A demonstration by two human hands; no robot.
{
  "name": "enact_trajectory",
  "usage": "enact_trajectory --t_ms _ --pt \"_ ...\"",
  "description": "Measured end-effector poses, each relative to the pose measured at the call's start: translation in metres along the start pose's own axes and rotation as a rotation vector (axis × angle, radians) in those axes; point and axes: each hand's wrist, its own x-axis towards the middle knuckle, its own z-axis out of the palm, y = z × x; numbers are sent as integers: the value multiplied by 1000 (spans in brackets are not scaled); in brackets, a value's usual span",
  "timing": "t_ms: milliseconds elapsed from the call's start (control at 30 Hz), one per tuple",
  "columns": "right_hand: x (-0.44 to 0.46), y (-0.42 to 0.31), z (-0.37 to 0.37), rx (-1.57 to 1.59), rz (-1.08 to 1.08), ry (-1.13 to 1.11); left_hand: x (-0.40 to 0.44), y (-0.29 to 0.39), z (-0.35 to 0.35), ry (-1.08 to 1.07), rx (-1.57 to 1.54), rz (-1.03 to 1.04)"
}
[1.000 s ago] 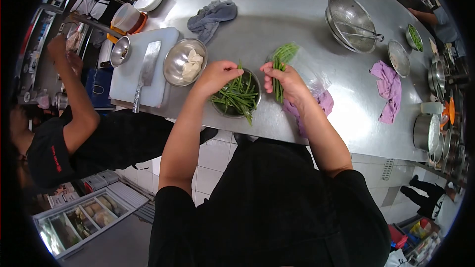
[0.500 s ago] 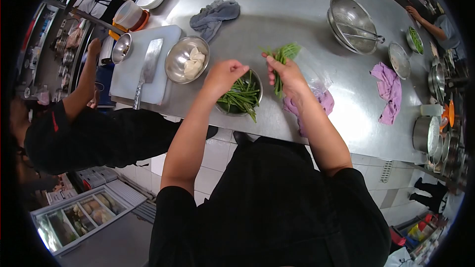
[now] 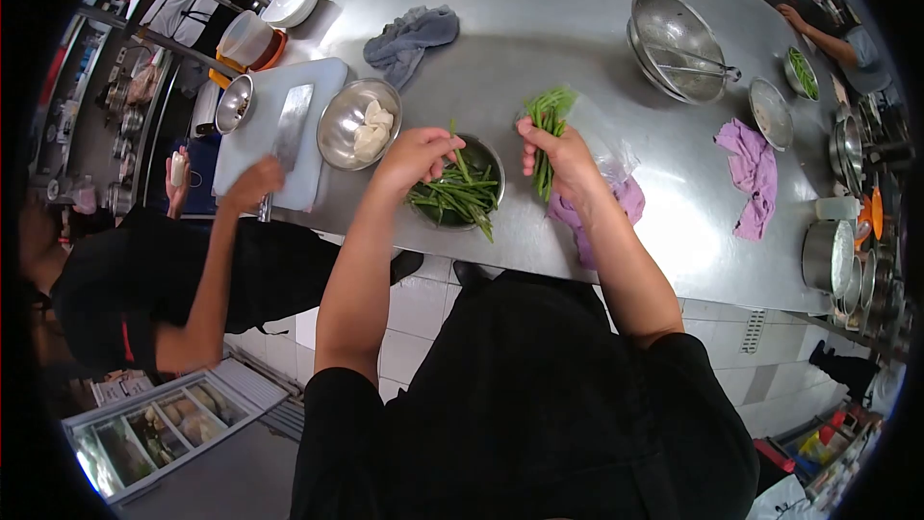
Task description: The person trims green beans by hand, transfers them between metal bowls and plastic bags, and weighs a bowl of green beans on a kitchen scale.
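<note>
Inspecting remotely through the head camera, I find the left hand [image 3: 419, 159] closed at the fingertips on a pinch of beans [image 3: 460, 166], the count of which I cannot tell. It stands over the left rim of a metal bowl [image 3: 489, 159] holding loose green beans [image 3: 452, 197], several jutting past the edge at five o'clock. At two o'clock from this bowl, and apart from it, the right hand [image 3: 563, 159] is gripping a bunch of green beans [image 3: 549, 116], tilted slightly, above the steel table [image 3: 539, 48]. A clear plastic bag [image 3: 602, 135] lies just beyond that hand, with a purple cloth [image 3: 630, 198] below its wrist. At ten o'clock from the bean bowl I note a second bowl [image 3: 337, 120] with pale pieces [image 3: 372, 133]. Further left, a cleaver [image 3: 292, 125] lies on a white board [image 3: 316, 169]; a co-worker's hand [image 3: 252, 183] is at its handle, and I cannot tell whether it grips.
</note>
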Motion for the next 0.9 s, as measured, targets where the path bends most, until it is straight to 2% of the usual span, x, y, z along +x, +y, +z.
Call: enact_trajectory --t_ms 133,200,300,433,533,600,633,700,733,800,833,867,900 --pt "7 11 22 -56 -21 -63 -15 13 1 -8 -10 17" --pt "11 17 33 -92 -53 -101 -19 23 9 -4 -58 139" --pt "9 3 41 -148 46 -165 -17 25 13 114 -1 194" --pt "15 2 28 -274 51 -207 -8 7 18 114 -18 238" --pt "14 8 24 -323 120 -249 -3 -1 33 90 56 356" --pt "16 12 18 -323 128 -273 -4 1 39 199 238 357" --pt "15 10 16 -323 128 -271 -7 3 39 197 237 358" --pt "14 2 11 -260 58 -116 -14 7 36 127 600 287" --pt "13 1 9 -258 58 -114 -11 -1 37 125 601 288" --pt "10 -2 4 -132 17 -35 -5 -24 40 34 793 476" --pt "10 -2 3 -120 27 -8 -1 -29 37 6 858 463" --pt "10 -3 1 -119 26 -8 5 -33 32 6 859 463" --pt "10 -4 -1 -98 27 -15 7 -31 29 30 697 440"
